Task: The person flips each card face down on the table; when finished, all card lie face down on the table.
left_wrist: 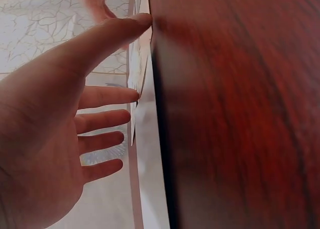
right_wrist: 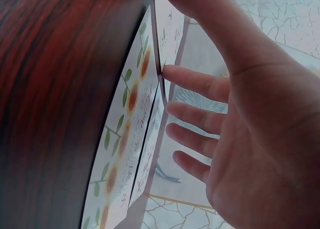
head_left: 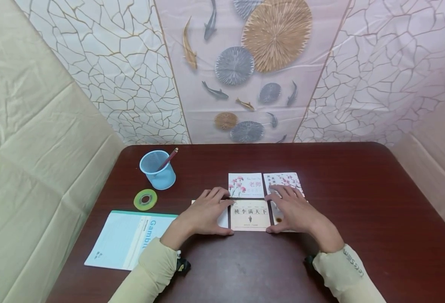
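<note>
A beige card with a line of dark characters lies flat in the front row of cards. My left hand spans its left edge, thumb at the lower corner and index fingertip at the upper one. On the opposite side my right hand does likewise, covering much of a sunflower card. In both wrist views the fingers are spread and fairly straight. Behind lie a pink carnation card and a blossom card. Another white card is partly hidden under my left hand.
At the left stand a blue mesh pen cup holding a pen and a green roll of tape. A light blue notebook lies by my left forearm. Patterned cloth hangs behind the dark red table.
</note>
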